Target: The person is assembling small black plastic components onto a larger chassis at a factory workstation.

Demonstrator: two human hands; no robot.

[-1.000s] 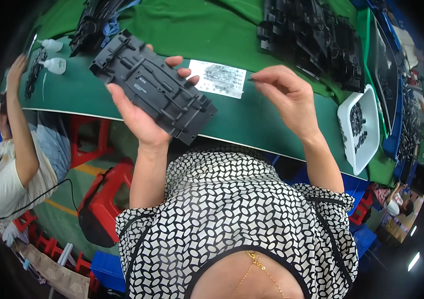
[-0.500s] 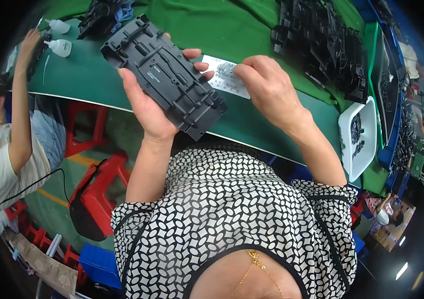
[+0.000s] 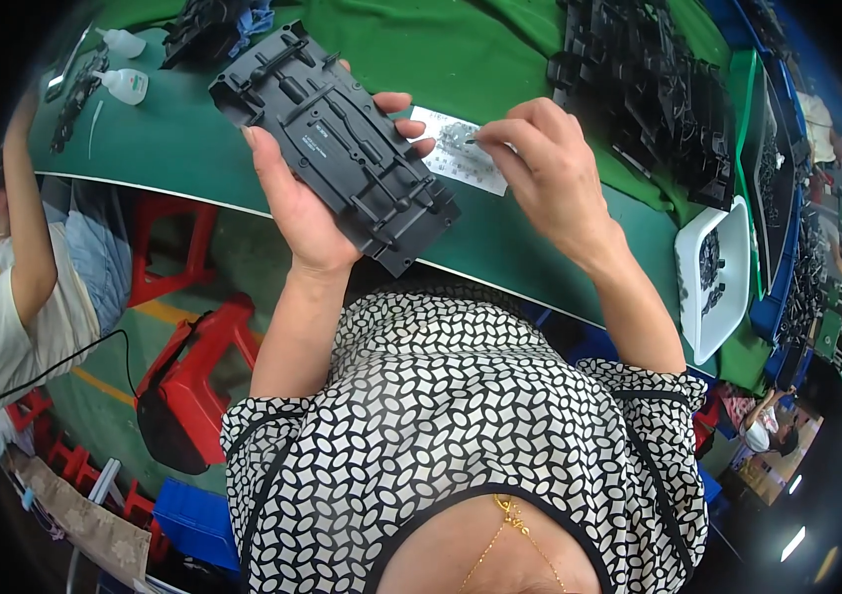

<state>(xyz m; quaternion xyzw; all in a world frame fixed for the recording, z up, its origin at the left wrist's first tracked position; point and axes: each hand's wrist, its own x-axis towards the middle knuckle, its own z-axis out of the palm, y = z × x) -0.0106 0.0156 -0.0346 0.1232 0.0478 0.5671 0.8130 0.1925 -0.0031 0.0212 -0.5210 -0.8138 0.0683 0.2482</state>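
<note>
A long black molded plastic part (image 3: 337, 148), ribbed and studded with posts, lies tilted in my left hand (image 3: 307, 223). My thumb presses one long edge, and the fingertips curl round the other. To the right, my right hand (image 3: 560, 183) is closed in a pinch over a white printed sheet (image 3: 480, 176) on the table. A heap of small shiny pieces (image 3: 458, 137) lies on that sheet, beside the pinching fingertips. Whatever sits between the thumb and forefinger is too small to make out.
Black molded parts (image 3: 639, 109) are piled at the far right on green cloth (image 3: 461, 54). A white tray (image 3: 693, 297) holds small black pieces. White bottles (image 3: 124, 86) stand far left. A person's arm (image 3: 30, 218) reaches in there; a red stool (image 3: 208, 376) stands below.
My right hand has risen slightly from the small pieces, its fingers still pinched. My left hand keeps its grip on the black part. The other person's hand has moved away from the bottles.
</note>
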